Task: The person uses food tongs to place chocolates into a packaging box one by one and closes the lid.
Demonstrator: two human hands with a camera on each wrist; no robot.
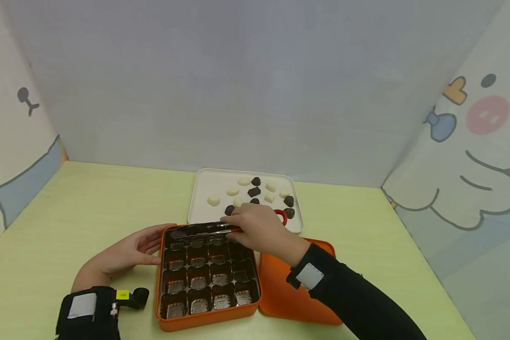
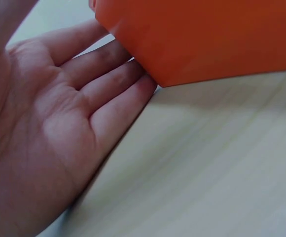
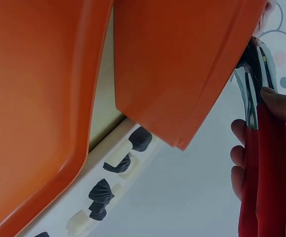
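My right hand [image 1: 261,227] grips metal tongs with red handles [image 3: 272,168]. Their tips reach left into the far-left compartment of a dark plastic insert [image 1: 198,276], and whether they hold a piece I cannot tell. That insert, divided into many square compartments, sits inside an orange box [image 1: 210,317]. Along the box's left side rests my left hand [image 1: 125,250], its extended fingers [image 2: 116,81] touching the orange wall near the far corner, the thumb lying on the near part of that side.
Behind the box a white tray [image 1: 201,189] carries several white and dark chocolates [image 1: 254,191], partly hidden by my right hand. An orange lid [image 1: 293,295] lies to the box's right, under my right forearm. A pale wall closes off the table's [image 1: 110,198] back.
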